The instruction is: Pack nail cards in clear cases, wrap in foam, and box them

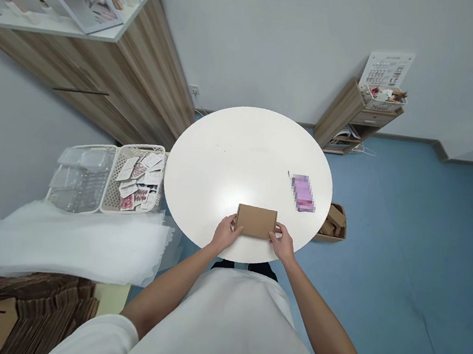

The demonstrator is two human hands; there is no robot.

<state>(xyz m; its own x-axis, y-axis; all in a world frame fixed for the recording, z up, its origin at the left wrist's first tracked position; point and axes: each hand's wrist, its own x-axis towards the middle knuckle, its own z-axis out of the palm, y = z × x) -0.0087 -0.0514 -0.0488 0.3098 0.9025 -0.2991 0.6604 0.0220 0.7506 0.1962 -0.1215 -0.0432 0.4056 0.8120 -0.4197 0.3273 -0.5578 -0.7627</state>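
Note:
A closed brown cardboard box (256, 221) is at the near edge of the round white table (241, 143). My left hand (226, 231) grips its left end, thumb on the near corner and fingers along the side. At the opposite end my right hand (282, 242) grips it in the same way. Whether the box rests on the tabletop or is slightly lifted, I cannot tell. To the right on the table lies a purple, pixelated flat item (303, 193), apart from both hands.
Left of the table stand a white basket of printed cards (140, 179) and a basket of clear plastic cases (82, 177). White sheets (79, 243) and stacked flat cardboard (27, 312) lie nearer. An open carton (334, 222) with cardboard boxes sits on the floor at right.

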